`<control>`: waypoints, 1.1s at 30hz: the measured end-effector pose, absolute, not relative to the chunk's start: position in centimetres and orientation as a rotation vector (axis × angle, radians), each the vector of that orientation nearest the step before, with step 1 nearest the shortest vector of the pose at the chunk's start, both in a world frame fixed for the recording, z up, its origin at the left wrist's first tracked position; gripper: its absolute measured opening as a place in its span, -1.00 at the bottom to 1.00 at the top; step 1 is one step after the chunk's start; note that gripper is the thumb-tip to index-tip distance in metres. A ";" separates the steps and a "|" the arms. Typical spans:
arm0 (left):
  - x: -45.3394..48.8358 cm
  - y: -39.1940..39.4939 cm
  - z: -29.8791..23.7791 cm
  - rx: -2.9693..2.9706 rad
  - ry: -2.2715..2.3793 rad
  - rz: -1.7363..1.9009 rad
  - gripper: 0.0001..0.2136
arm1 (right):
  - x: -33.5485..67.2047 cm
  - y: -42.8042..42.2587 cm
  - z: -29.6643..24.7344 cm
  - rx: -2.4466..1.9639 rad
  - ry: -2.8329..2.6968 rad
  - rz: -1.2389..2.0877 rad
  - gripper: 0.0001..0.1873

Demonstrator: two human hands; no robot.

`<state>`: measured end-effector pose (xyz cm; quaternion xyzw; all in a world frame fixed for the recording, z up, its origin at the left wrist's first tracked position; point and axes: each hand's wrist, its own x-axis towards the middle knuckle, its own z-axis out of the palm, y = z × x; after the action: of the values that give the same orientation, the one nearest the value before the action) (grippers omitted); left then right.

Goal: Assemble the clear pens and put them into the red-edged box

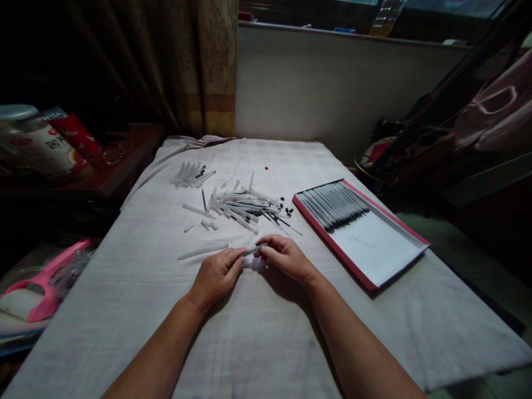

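Both my hands hold one slim pen point(252, 250) between them, low over the cloth near the middle of the table. My left hand point(218, 277) is closed around its left end. The fingertips of my right hand point(286, 257) pinch the other end, partly hiding it. Just left of it lies a clear pen barrel point(203, 251). Beyond my hands is a loose pile of clear barrels and dark refills point(245, 205), with small black plugs point(287, 210) at its right side. Several translucent caps point(205, 224) lie to the left of the pile.
At right, a red-edged shallow box point(382, 244) holds a row of assembled pens point(332, 205). A group of caps point(188, 173) lies far left and a red bit point(266, 168) at the back. A dark side table point(124, 166) with a jar point(37, 144) stands left.
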<state>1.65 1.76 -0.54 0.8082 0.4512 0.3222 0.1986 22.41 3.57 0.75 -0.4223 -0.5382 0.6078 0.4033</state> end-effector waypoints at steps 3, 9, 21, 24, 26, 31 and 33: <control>1.5 2.0 -0.7 2.230 1.318 0.948 -0.74 | 23.4 4.0 1.1 -1.107 -1.296 1.402 -0.74; 1.1 2.1 -1.0 2.247 1.435 0.994 -0.70 | 23.3 4.1 1.3 -1.100 -1.030 1.366 -0.63; 1.3 1.8 -0.2 2.168 1.392 0.876 -0.77 | 27.5 6.8 4.8 -1.336 -1.437 0.725 -0.55; 1.3 1.9 -0.1 2.159 1.396 0.835 -0.73 | 31.6 9.0 6.5 -1.736 -1.629 0.334 -0.61; 1.3 1.9 0.0 2.141 1.409 0.816 -0.68 | 33.3 10.2 6.9 -2.007 -1.757 0.133 -0.59; 1.3 1.9 0.1 2.094 1.416 0.818 -0.64 | 34.4 11.8 6.1 -2.251 -2.038 -0.109 -0.63; 1.3 1.9 0.1 2.075 1.412 0.821 -0.65 | 34.2 12.0 5.7 -2.276 -2.086 -0.143 -0.64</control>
<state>1.34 1.86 0.14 0.7612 0.5180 0.3013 0.2478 34.24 11.95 5.71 -0.7362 -0.6747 -0.0464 0.0257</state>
